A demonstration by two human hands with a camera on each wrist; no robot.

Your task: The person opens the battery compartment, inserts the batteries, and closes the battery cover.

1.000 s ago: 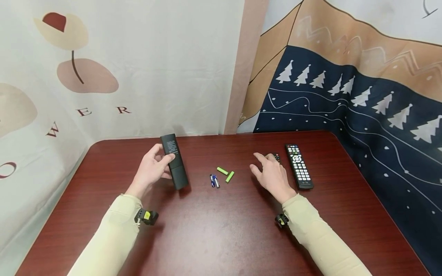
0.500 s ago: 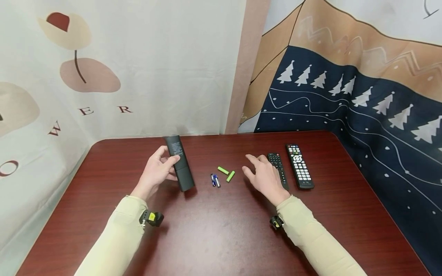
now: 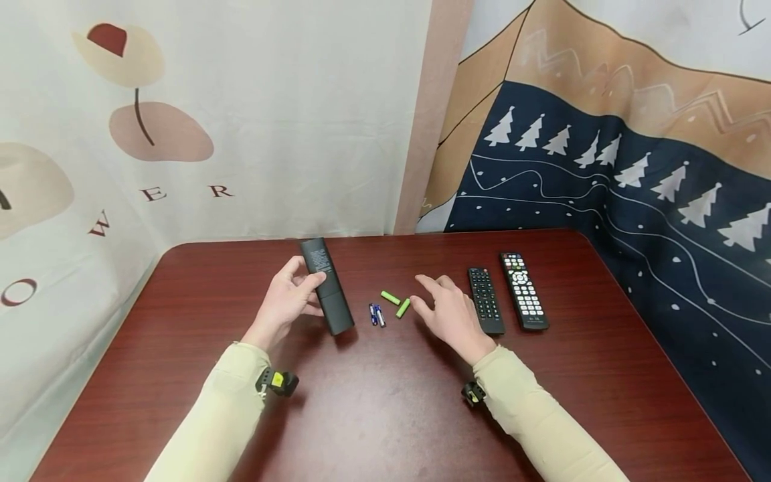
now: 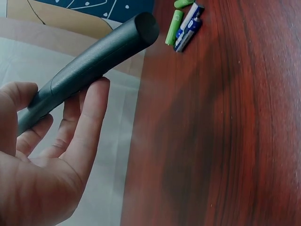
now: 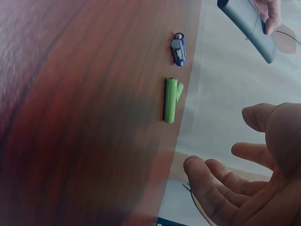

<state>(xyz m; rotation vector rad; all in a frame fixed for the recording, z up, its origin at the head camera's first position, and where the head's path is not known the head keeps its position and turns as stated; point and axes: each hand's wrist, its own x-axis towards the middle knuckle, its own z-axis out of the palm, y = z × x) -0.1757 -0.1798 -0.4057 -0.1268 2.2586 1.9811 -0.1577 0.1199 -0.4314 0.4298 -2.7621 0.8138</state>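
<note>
My left hand [image 3: 286,298] holds a black remote control [image 3: 328,288] above the table, its back with printed text turned up and the thumb lying across it. In the left wrist view the fingers support the remote [image 4: 94,61] from below. My right hand [image 3: 448,313] hovers with loosely bent fingers and nothing in them, as the right wrist view also shows. Left of its fingertips lie two green batteries [image 3: 403,308], and beside those, two blue-and-silver batteries [image 3: 377,315]. A smaller black remote [image 3: 485,301] lies just right of this hand, buttons up.
A longer black remote with white buttons [image 3: 523,291] lies at the right of the brown table [image 3: 373,415]. Patterned cloths [image 3: 301,120] hang behind the table's back edge and along its right side.
My left hand has moved right with the remote, closer to the batteries. The right hand has moved left toward the green batteries, uncovering the smaller remote on the table.
</note>
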